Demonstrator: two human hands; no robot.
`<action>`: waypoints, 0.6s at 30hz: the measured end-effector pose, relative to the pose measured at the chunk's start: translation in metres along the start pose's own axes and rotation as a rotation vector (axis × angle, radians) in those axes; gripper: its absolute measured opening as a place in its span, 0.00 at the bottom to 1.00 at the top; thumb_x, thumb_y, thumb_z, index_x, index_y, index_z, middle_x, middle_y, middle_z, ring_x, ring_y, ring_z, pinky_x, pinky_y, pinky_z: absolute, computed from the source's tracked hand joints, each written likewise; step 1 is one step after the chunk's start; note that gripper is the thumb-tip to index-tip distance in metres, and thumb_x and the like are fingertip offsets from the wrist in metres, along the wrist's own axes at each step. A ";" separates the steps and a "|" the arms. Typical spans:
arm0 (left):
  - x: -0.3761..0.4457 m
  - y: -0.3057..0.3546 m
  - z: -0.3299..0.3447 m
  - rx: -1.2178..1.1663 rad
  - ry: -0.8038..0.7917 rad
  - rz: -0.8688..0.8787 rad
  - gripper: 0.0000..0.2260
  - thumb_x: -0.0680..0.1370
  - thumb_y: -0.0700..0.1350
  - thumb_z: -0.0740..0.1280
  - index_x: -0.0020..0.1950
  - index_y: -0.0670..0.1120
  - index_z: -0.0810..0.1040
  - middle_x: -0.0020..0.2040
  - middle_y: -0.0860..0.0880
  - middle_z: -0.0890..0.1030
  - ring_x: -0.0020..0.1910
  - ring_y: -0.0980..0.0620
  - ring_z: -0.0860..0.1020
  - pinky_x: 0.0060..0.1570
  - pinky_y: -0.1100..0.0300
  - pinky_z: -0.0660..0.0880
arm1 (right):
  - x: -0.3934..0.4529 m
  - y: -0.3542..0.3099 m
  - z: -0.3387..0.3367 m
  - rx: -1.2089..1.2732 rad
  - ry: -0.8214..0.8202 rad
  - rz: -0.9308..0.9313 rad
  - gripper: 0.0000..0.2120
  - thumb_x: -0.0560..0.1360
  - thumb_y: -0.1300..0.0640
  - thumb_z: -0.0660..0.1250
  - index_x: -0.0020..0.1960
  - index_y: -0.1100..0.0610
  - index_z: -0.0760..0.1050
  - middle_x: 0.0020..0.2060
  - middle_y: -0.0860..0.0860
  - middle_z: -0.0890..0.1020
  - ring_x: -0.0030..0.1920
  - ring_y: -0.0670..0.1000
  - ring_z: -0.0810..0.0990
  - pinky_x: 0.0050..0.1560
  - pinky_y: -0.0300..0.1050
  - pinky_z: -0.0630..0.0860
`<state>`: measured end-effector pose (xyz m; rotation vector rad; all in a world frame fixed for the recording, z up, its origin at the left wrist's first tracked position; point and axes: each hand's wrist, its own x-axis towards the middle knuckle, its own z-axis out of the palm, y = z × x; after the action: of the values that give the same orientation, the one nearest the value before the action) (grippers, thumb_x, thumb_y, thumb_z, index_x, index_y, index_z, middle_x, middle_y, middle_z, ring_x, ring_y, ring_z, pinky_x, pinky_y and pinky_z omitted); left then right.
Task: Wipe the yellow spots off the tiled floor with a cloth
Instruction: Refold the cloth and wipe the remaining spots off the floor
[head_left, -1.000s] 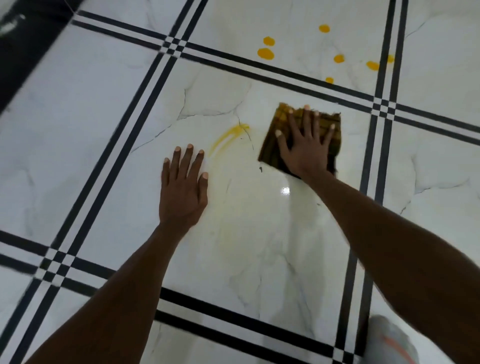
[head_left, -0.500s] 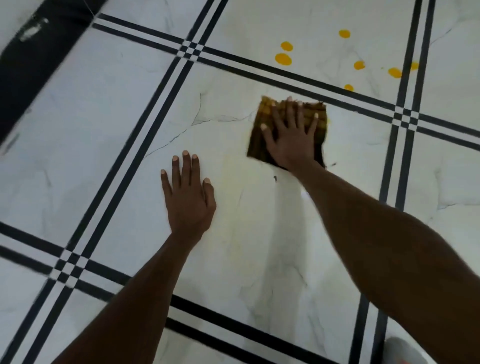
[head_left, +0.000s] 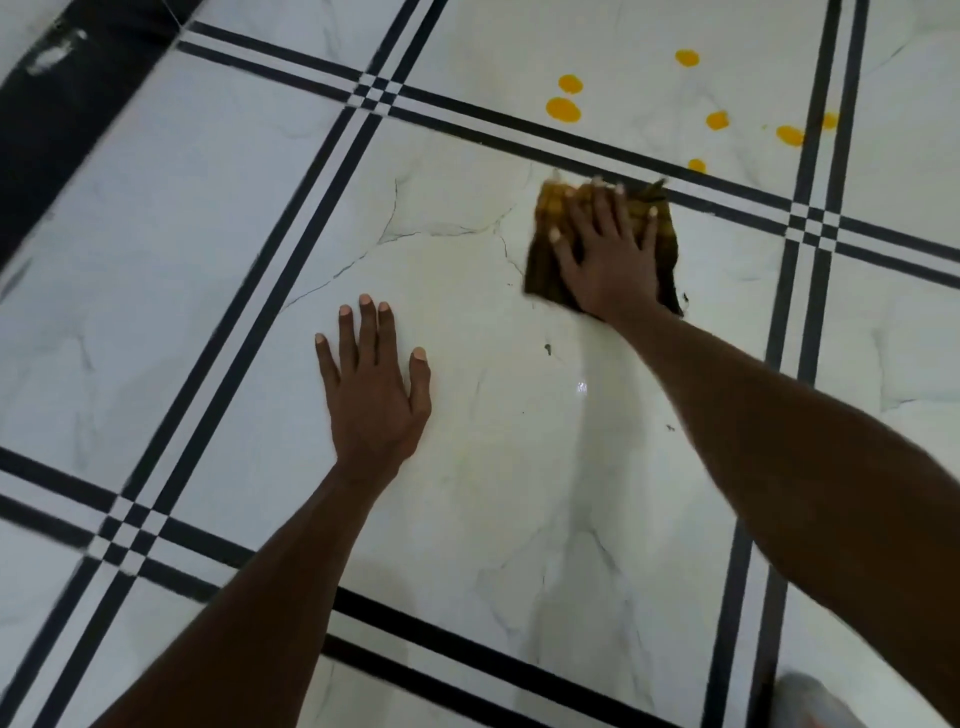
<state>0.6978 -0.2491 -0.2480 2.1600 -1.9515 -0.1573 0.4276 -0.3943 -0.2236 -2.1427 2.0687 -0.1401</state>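
My right hand (head_left: 608, 254) presses flat, fingers spread, on a folded dark cloth with yellow checks (head_left: 543, 260), on the white marble tile just below a black double stripe. Several round yellow spots (head_left: 562, 109) lie on the tile beyond that stripe, one small spot (head_left: 696, 166) right at the stripe's edge. My left hand (head_left: 371, 389) rests flat on the same tile (head_left: 467, 493), palm down, fingers apart, holding nothing. A faint yellowish film shows on the tile between my hands.
Black double stripes (head_left: 249, 332) border the tile on all sides. A dark band (head_left: 67, 119) runs along the upper left corner. A pale object (head_left: 810, 701) with unclear shape shows at the bottom right edge. Small dark specks (head_left: 547, 349) lie near the cloth.
The yellow smear left of the cloth has gone; my right hand swept the cloth leftwards over it and back, ending closer to the stripe. My left hand stayed planted.
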 end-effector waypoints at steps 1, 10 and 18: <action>0.000 0.000 0.000 -0.001 0.003 0.006 0.31 0.86 0.59 0.46 0.86 0.44 0.54 0.86 0.44 0.54 0.86 0.44 0.50 0.84 0.38 0.47 | 0.014 -0.021 0.004 0.030 0.006 0.113 0.32 0.84 0.35 0.44 0.85 0.46 0.52 0.86 0.53 0.50 0.86 0.59 0.45 0.80 0.74 0.41; 0.000 -0.001 -0.003 -0.024 -0.012 0.008 0.32 0.86 0.60 0.43 0.86 0.45 0.53 0.87 0.45 0.53 0.86 0.45 0.49 0.83 0.38 0.47 | -0.103 -0.003 0.005 -0.121 -0.144 -0.728 0.30 0.85 0.36 0.48 0.85 0.44 0.52 0.86 0.49 0.51 0.86 0.54 0.46 0.84 0.64 0.44; 0.001 0.001 0.000 -0.006 0.011 0.003 0.32 0.85 0.61 0.46 0.86 0.45 0.54 0.86 0.45 0.54 0.86 0.45 0.50 0.84 0.38 0.47 | 0.018 -0.036 0.004 0.020 -0.049 -0.102 0.30 0.85 0.37 0.47 0.84 0.47 0.58 0.85 0.53 0.54 0.85 0.59 0.48 0.80 0.74 0.47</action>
<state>0.6969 -0.2505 -0.2479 2.1500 -1.9455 -0.1496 0.4645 -0.4112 -0.2214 -2.2172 1.9238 -0.1189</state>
